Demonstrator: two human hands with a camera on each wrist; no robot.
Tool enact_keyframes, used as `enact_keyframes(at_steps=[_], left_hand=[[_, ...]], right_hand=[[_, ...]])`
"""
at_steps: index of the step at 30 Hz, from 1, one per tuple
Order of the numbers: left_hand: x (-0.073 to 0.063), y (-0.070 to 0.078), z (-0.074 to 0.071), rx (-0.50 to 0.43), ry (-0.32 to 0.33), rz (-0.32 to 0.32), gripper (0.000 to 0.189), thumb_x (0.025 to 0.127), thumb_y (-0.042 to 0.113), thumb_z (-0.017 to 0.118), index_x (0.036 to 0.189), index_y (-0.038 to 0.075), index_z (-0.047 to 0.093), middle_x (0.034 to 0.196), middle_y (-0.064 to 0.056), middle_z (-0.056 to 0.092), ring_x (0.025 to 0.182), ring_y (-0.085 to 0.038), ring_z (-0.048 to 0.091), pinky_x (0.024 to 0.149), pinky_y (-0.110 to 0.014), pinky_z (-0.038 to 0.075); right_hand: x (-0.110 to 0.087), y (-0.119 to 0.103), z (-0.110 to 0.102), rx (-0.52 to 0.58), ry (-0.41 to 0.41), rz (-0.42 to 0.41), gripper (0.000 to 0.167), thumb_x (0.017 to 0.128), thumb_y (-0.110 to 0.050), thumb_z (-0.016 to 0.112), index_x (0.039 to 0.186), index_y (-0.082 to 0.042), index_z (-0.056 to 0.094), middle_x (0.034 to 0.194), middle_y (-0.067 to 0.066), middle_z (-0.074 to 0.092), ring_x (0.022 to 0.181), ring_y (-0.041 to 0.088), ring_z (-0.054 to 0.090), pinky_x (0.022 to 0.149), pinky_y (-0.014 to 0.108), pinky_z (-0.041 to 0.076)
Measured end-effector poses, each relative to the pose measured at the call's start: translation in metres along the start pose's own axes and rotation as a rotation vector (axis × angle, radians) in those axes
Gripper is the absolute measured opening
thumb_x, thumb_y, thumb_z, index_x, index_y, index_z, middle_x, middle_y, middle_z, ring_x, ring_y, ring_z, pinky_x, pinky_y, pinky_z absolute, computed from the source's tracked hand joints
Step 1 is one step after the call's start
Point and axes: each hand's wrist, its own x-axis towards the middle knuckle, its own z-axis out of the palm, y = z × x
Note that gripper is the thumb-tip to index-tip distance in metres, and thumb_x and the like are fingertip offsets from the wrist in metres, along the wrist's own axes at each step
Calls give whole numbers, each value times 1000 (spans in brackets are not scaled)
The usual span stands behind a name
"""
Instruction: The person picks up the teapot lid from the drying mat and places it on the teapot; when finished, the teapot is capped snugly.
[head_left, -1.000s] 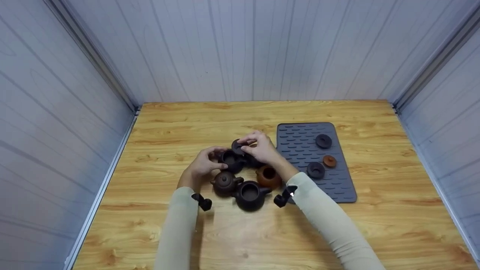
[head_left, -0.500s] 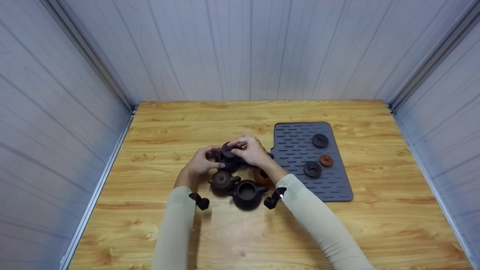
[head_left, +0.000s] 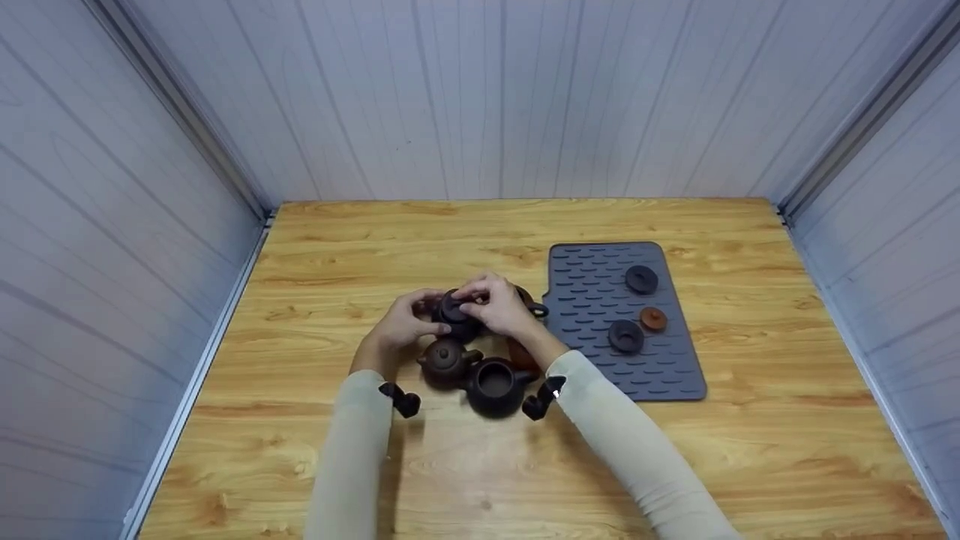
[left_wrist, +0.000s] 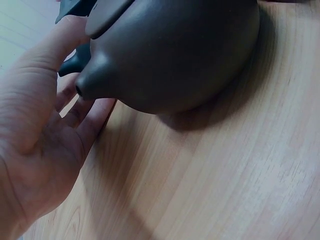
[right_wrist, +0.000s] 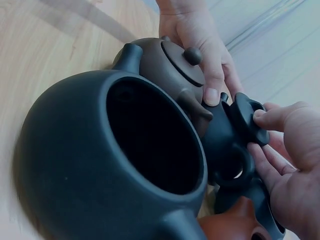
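In the head view, my left hand [head_left: 401, 324] holds a small black teapot [head_left: 461, 330] from its left side, thumb on the near side and fingers behind. My right hand [head_left: 504, 306] pinches a dark teapot lid [right_wrist: 245, 117] by its top. The lid sits tilted at the black teapot's mouth in the right wrist view. Nearer the body stands a brown teapot [head_left: 444, 364] with its lid on, its spout close to my left hand [left_wrist: 45, 115] in the left wrist view. A larger black teapot [right_wrist: 65, 150] beside it has an uncovered mouth.
An orange teapot [right_wrist: 232, 225] and another dark teapot [right_wrist: 250, 200] lie partly hidden by my right hand and forearm. On the right, a grey mat [head_left: 585, 300] carries two dark lids [head_left: 641, 280] and an orange lid [head_left: 653, 319]. Panel walls border the wooden table [head_left: 337, 247].
My right hand has moved left and slightly down with the lid, from beside the black teapot onto its mouth. My left hand has stayed around that teapot.
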Motion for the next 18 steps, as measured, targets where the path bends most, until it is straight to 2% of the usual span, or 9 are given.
enact_keyframes(at_steps=[7,13,18], left_hand=[[0,3,0,-34,-1,-3,65,95,-7,83,156,0,62,144,-23,74,118,-15,73,101,-21,57],[-2,3,0,-32,-8,15,64,95,-6,83,156,0,63,143,-21,74,117,-13,72,101,-21,57],[-1,1,0,-7,-24,33,63,96,-6,82,156,-1,63,149,-25,71,122,-15,72,104,-22,56]], right_hand=[[1,-2,0,-8,-22,-13,20,99,-5,83,119,-3,87,134,22,71,125,37,68,103,33,56],[-1,-1,0,-53,-46,-16,21,102,-6,80,121,-6,87,138,20,70,131,38,67,109,43,59],[-2,0,1,-51,-63,2,23,102,-2,78,123,-7,87,140,20,70,133,38,68,111,48,61]])
